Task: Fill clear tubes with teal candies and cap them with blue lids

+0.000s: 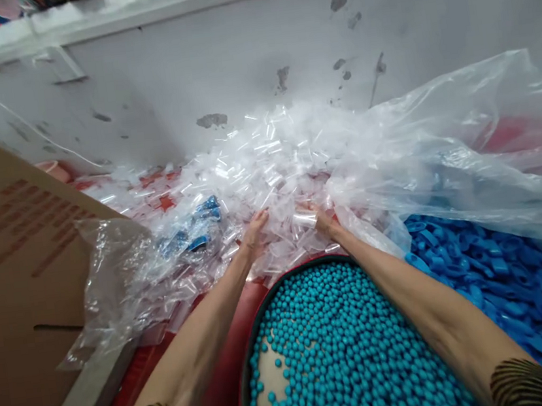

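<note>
Both my hands reach forward into a heap of clear plastic tube-like pieces [271, 163]. My left hand [255, 234] touches the heap's near side, fingers stretched out and partly lost among the pieces. Across a small gap, my right hand [321, 218] is also among them, its fingers extended inward. One clear cylinder [305, 219] lies against the right hand's fingers and partly covers them. Between my forearms stands a round, dark-rimmed tray [273, 377] holding many small teal balls [347, 338]. A bare patch of the tray's bottom shows at its left.
Blue plastic parts [497, 274] are piled at right beneath a large clear plastic sheet [444, 162]. A cardboard box [18, 280] stands at left, near a grey block [92, 396]. Blue pieces [190, 229] show through a clear bag. A stained white wall [234, 62] rises behind.
</note>
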`<state>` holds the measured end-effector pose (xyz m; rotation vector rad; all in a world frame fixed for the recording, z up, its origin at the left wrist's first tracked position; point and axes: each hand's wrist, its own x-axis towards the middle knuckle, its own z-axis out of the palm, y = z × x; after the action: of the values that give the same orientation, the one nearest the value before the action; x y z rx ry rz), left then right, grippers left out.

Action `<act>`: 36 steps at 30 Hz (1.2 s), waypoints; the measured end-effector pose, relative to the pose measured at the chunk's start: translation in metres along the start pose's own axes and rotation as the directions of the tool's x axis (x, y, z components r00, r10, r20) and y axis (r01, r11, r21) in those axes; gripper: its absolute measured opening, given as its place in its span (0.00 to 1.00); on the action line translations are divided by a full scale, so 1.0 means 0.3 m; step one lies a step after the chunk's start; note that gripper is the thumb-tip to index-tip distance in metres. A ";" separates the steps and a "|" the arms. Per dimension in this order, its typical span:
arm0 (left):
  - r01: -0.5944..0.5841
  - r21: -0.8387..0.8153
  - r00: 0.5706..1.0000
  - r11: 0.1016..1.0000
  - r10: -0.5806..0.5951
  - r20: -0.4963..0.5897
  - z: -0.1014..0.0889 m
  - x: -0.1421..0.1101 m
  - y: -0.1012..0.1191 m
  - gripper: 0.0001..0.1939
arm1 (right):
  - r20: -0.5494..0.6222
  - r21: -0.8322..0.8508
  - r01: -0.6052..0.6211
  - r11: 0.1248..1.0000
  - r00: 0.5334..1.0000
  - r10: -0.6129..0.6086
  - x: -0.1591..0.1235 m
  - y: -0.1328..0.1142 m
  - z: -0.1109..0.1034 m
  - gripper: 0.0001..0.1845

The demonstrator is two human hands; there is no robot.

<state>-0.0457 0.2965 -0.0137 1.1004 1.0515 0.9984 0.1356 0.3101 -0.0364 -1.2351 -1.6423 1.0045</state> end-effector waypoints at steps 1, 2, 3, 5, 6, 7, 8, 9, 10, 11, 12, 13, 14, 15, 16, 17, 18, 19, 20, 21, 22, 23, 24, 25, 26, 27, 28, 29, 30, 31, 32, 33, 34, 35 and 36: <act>-0.006 0.020 1.000 1.000 0.006 -0.010 -0.011 -0.026 -0.005 0.25 | 0.024 0.020 0.001 1.000 1.000 -0.002 -0.016 -0.013 0.005 0.17; -0.015 0.041 1.000 0.999 0.016 -0.022 -0.022 -0.053 -0.011 0.26 | 0.048 0.034 0.006 0.999 0.999 -0.007 -0.031 -0.027 0.009 0.18; -0.025 0.060 0.999 0.998 0.027 -0.037 -0.032 -0.080 -0.019 0.26 | 0.069 0.040 0.013 0.999 0.997 -0.016 -0.046 -0.042 0.011 0.18; -0.046 0.095 0.996 0.994 0.052 -0.070 -0.045 -0.133 -0.034 0.27 | 0.105 0.048 0.039 0.998 0.994 -0.044 -0.076 -0.073 0.011 0.20; -0.070 0.134 0.993 0.988 0.082 -0.089 -0.049 -0.159 -0.041 0.28 | 0.127 0.037 0.068 0.997 0.989 -0.072 -0.091 -0.087 0.009 0.20; -0.105 0.194 0.986 0.976 0.127 -0.105 -0.052 -0.185 -0.046 0.28 | 0.151 0.013 0.105 0.994 0.983 -0.106 -0.106 -0.100 0.007 0.20; -0.147 0.269 0.976 0.952 0.183 -0.114 -0.053 -0.210 -0.049 0.28 | 0.174 -0.031 0.147 0.989 0.975 -0.140 -0.120 -0.112 0.005 0.19; -0.197 0.351 0.962 0.916 0.249 -0.110 -0.053 -0.235 -0.051 0.27 | 0.195 -0.085 0.189 0.978 0.966 -0.169 -0.133 -0.121 0.002 0.19; -0.250 0.426 0.944 0.870 0.316 -0.092 -0.052 -0.261 -0.050 0.26 | 0.212 -0.140 0.222 0.965 0.959 -0.190 -0.146 -0.128 0.000 0.19; -0.297 0.485 0.926 0.823 0.372 -0.064 -0.049 -0.287 -0.048 0.25 | 0.220 -0.189 0.245 0.951 0.954 -0.203 -0.157 -0.134 -0.002 0.19; -0.334 0.523 0.911 0.784 0.411 -0.035 -0.045 -0.315 -0.044 0.24 | 0.219 -0.228 0.261 0.938 0.952 -0.212 -0.168 -0.140 -0.003 0.19; -0.363 0.554 0.898 0.749 0.440 -0.006 -0.040 -0.343 -0.038 0.23 | 0.219 -0.259 0.276 0.926 0.950 -0.222 -0.180 -0.147 -0.002 0.20; -0.384 0.587 0.888 0.713 0.459 0.023 -0.033 -0.371 -0.030 0.23 | 0.229 -0.281 0.297 0.913 0.944 -0.237 -0.192 -0.156 0.000 0.20; -0.398 0.624 0.881 0.673 0.471 0.054 -0.024 -0.399 -0.023 0.22 | 0.243 -0.299 0.321 0.899 0.936 -0.254 -0.206 -0.165 0.003 0.21; -0.407 0.665 0.876 0.626 0.474 0.090 -0.013 -0.427 -0.015 0.22 | 0.260 -0.324 0.346 0.880 0.927 -0.269 -0.221 -0.176 0.008 0.22; -0.415 0.705 0.872 0.575 0.472 0.128 -0.002 -0.454 -0.009 0.21 | 0.275 -0.354 0.367 0.860 0.920 -0.279 -0.237 -0.188 0.014 0.23; -0.423 0.741 0.871 0.521 0.461 0.172 0.011 -0.479 -0.004 0.21 | 0.288 -0.387 0.380 0.840 0.916 -0.281 -0.253 -0.199 0.021 0.24; -0.431 0.773 0.870 0.466 0.442 0.218 0.024 -0.503 -0.002 0.20 | 0.297 -0.425 0.390 0.817 0.913 -0.281 -0.269 -0.210 0.029 0.26; -0.440 0.798 0.869 0.411 0.418 0.264 0.036 -0.525 -0.003 0.20 | 0.304 -0.463 0.398 0.792 0.910 -0.280 -0.284 -0.218 0.038 0.27; -0.451 0.819 0.868 0.356 0.389 0.309 0.047 -0.544 -0.007 0.20 | 0.316 -0.496 0.407 0.767 0.907 -0.277 -0.297 -0.225 0.049 0.28; -0.461 0.835 0.866 0.300 0.357 0.350 0.056 -0.562 -0.013 0.20 | 0.340 -0.520 0.418 0.745 0.901 -0.268 -0.307 -0.230 0.059 0.28; -0.469 0.849 0.864 0.243 0.327 0.383 0.064 -0.576 -0.022 0.20 | 0.371 -0.537 0.428 0.727 0.894 -0.253 -0.316 -0.233 0.069 0.28; -0.473 0.860 0.862 0.189 0.299 0.409 0.070 -0.589 -0.032 0.20 | 0.401 -0.551 0.435 0.712 0.886 -0.232 -0.323 -0.236 0.078 0.29; -0.471 0.870 0.864 0.144 0.276 0.421 0.075 -0.599 -0.042 0.21 | 0.421 -0.566 0.434 0.701 0.883 -0.207 -0.330 -0.239 0.084 0.28; -0.461 0.881 0.869 0.107 0.254 0.424 0.078 -0.607 -0.052 0.22 | 0.429 -0.584 0.426 0.690 0.885 -0.183 -0.338 -0.242 0.086 0.28; -0.439 0.895 0.879 0.078 0.241 0.411 0.081 -0.613 -0.062 0.23 | 0.425 -0.604 0.414 0.681 0.890 -0.164 -0.348 -0.249 0.083 0.28; -0.407 0.912 0.892 0.054 0.236 0.385 0.084 -0.618 -0.071 0.24 | 0.409 -0.623 0.399 0.672 0.899 -0.155 -0.363 -0.257 0.075 0.29; -0.369 0.929 0.905 0.032 0.238 0.351 0.088 -0.624 -0.079 0.24 | 0.381 -0.642 0.383 0.664 0.911 -0.157 -0.383 -0.269 0.063 0.28; -0.331 0.944 0.915 0.012 0.248 0.318 0.092 -0.631 -0.088 0.24 | 0.347 -0.661 0.366 0.655 0.923 -0.165 -0.411 -0.282 0.048 0.28; -0.302 0.953 0.919 -0.007 0.262 0.293 0.096 -0.639 -0.096 0.24 | 0.312 -0.677 0.348 0.649 0.934 -0.175 -0.445 -0.295 0.034 0.27; -0.293 0.956 0.918 -0.023 0.274 0.288 0.100 -0.649 -0.105 0.24 | 0.278 -0.689 0.327 0.647 0.943 -0.180 -0.486 -0.307 0.022 0.25; -0.302 0.953 0.912 -0.032 0.279 0.299 0.105 -0.660 -0.115 0.23 | 0.248 -0.701 0.302 0.646 0.953 -0.176 -0.531 -0.315 0.015 0.22; -0.323 0.946 0.905 -0.035 0.279 0.320 0.110 -0.672 -0.125 0.23 | 0.233 -0.712 0.278 0.644 0.960 -0.157 -0.577 -0.319 0.013 0.19; -0.345 0.938 0.898 -0.035 0.277 0.341 0.114 -0.683 -0.135 0.23 | 0.226 -0.728 0.249 0.639 0.967 -0.120 -0.622 -0.317 0.017 0.17; -0.359 0.933 0.894 -0.035 0.275 0.355 0.117 -0.691 -0.144 0.22 | 0.231 -0.748 0.224 0.625 0.970 -0.071 -0.662 -0.310 0.026 0.15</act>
<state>-0.0507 0.0820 -0.0212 2.6987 1.5054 0.3570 0.1338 0.0974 0.0179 -1.5266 -2.4127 0.2616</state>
